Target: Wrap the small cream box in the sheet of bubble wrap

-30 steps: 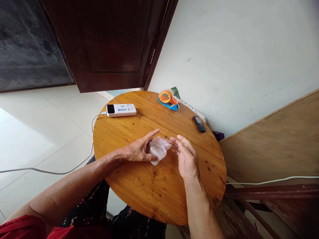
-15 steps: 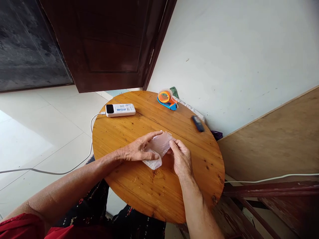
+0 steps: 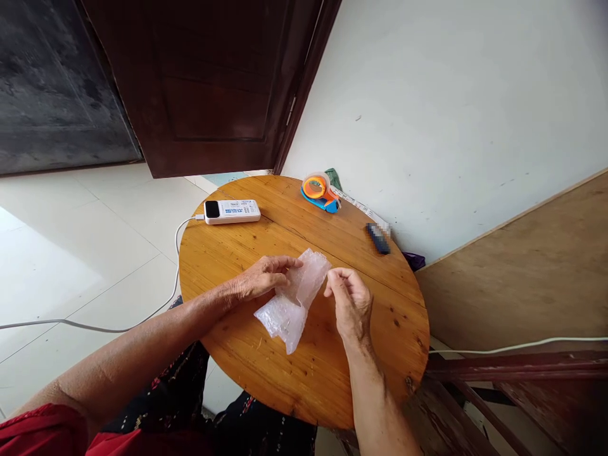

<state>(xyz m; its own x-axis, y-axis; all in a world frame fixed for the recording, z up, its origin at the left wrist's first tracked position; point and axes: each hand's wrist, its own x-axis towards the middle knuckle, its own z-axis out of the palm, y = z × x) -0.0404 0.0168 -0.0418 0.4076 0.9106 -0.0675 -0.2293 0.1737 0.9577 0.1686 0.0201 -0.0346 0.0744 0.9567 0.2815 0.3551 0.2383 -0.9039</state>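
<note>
A crumpled clear plastic wrap (image 3: 285, 315) lies between the 2 hands, its wider end nearer the person than the left hand's fingers. The left hand (image 3: 266, 277) is loosely spread, fingertips resting on it; the right hand (image 3: 350, 301) is narrowed, thumb and index finger pinching its edge. Beyond the left hand sits a white device (image 3: 235, 211); beyond the right, a tape dispenser (image 3: 322, 192).
</note>
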